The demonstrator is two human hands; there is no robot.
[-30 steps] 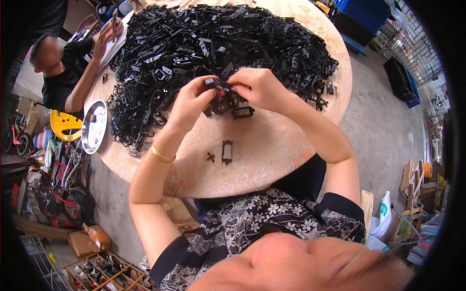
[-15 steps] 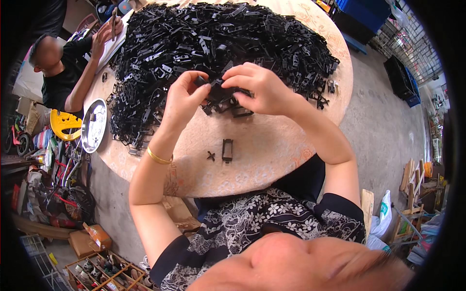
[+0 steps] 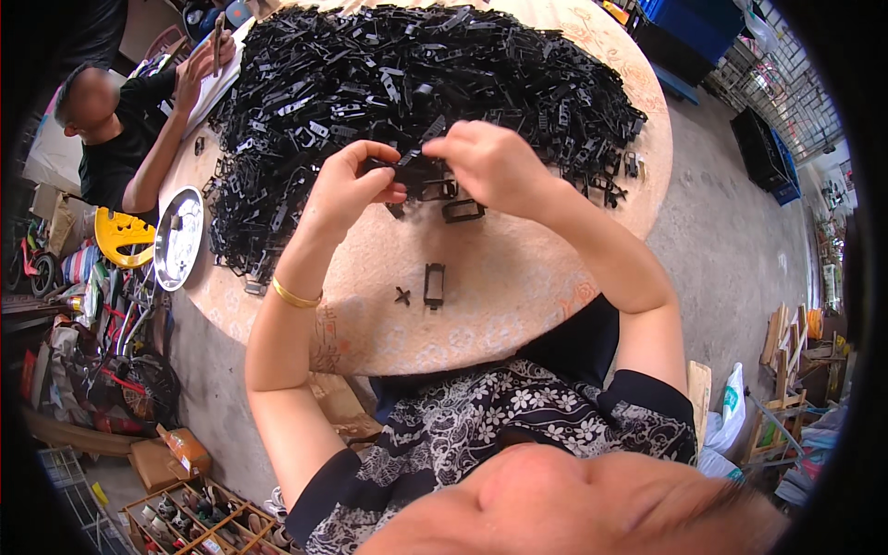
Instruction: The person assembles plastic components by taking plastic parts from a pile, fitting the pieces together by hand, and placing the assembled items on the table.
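Note:
A small ridged black plastic piece spans the gap between my hands, just above the near edge of a large heap of black plastic parts. My left hand is closed, thumb and forefinger at the piece's left end. Thumb and fingertips of my right hand pinch at its other end, partly hiding the grip. Below my right hand lies a rectangular black plastic frame. Closer to me, a similar frame rests on the cloth beside a small cross-shaped black part.
The round table's patterned cloth carries the heap. A metal tray sits at the left edge, near a yellow stool. Another person sits at the far left with raised hands. Blue crates stand beyond the table.
My left hand has shifted slightly down, its fingers a little looser. My right hand's fingers have drawn together into a pinch, uncovering more of the frame beneath.

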